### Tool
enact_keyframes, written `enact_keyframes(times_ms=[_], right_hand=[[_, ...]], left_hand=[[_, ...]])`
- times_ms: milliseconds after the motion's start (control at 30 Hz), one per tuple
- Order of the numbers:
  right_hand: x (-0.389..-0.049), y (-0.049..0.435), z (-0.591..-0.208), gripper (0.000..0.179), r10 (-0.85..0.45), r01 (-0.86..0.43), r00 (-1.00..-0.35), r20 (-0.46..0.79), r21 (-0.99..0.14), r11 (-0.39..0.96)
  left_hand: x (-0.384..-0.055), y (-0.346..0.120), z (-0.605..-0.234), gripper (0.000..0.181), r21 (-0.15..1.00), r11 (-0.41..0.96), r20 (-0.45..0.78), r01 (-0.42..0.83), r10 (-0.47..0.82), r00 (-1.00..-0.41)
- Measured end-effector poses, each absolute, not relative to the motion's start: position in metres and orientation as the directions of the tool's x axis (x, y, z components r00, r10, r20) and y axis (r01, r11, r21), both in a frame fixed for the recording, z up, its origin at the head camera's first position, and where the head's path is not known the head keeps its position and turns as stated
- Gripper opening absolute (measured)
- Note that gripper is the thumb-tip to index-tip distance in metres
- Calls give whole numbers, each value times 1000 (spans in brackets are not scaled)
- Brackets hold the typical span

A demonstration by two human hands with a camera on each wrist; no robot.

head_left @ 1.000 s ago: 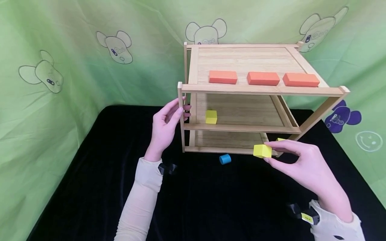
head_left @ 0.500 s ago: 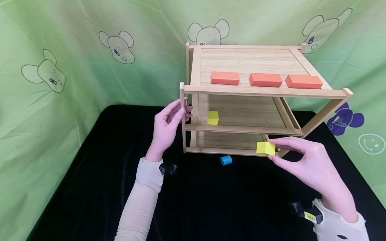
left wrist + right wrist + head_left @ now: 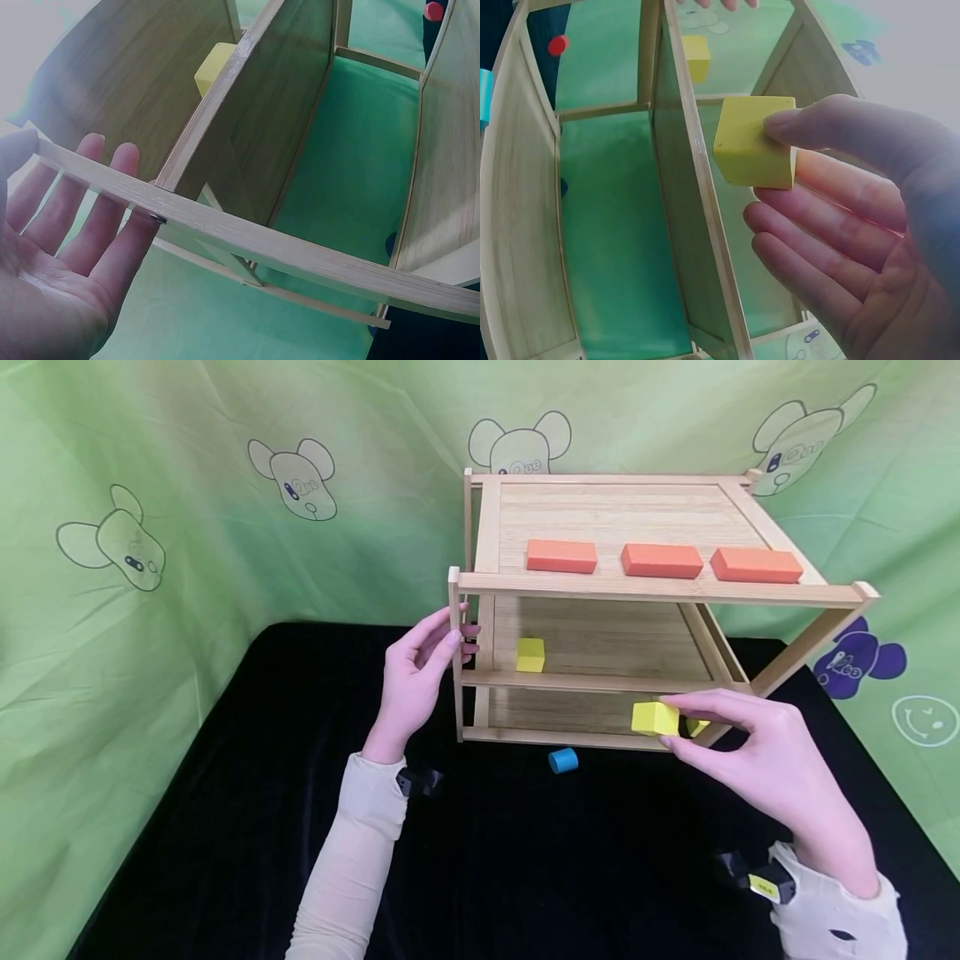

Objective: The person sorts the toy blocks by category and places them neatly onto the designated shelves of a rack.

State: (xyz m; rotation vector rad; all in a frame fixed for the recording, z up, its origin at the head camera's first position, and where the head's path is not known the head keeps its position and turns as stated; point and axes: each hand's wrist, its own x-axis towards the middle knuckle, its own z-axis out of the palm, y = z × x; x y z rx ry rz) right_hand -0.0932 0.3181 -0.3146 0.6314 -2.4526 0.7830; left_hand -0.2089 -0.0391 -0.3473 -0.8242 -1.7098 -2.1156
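My left hand grips the front left post of a three-tier wooden shelf, thumb in front and fingers behind. Between thumb and fingers of my right hand is a yellow cube, held in front of the shelf's right part near the middle tier's front rail. In the right wrist view the pinched cube overlaps that tier's edge. A second yellow cube sits on the middle tier at the left. Part of another yellow block shows behind my right fingers, mostly hidden.
Three orange-red blocks lie in a row along the top tier's front. A blue cylinder lies on the black cloth before the shelf. Green printed fabric hangs behind. A small red round thing shows in the right wrist view.
The right hand has shifted slightly right, then back left and up, carrying the yellow cube toward the middle tier's height. My left hand keeps its grip on the post.
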Motion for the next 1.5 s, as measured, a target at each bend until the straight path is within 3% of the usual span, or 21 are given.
enact_keyframes(times_ms=[233,933,1500], right_hand=[[-99,314,-314,57,-290,-581,-760,581,-409,704],[-111,308,-310,52,-231,-525,-794,562,-444,726],[-124,301,-310,46,-168,-487,-834,526,-556,674]], left_hand=[[-209,-40,-349,33,785,-232,610,574,127,-783],[-210,-40,-349,34,787,-239,606,568,133,-784],[-209,-40,-348,33,790,-257,600,557,130,-790]])
